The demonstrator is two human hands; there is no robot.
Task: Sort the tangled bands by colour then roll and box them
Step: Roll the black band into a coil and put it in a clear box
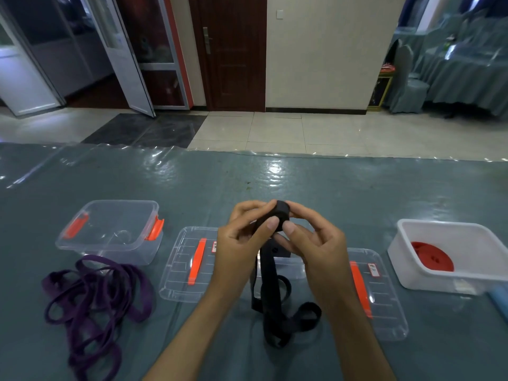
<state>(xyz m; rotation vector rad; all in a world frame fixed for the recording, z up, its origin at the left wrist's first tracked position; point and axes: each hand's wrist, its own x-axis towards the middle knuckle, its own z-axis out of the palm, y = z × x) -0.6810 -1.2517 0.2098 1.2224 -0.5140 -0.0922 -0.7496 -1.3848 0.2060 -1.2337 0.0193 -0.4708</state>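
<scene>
The small roll could loosen if either grip slipped, because the long black elastic band (270,292) hung free below the hands and its loose loops on the table could catch. To the left of the hands lay the tangled purple bands (93,301). The left hand (242,243) pinched the black roll (281,214) with curled fingers. The right hand (316,240) pinched its other side.
</scene>
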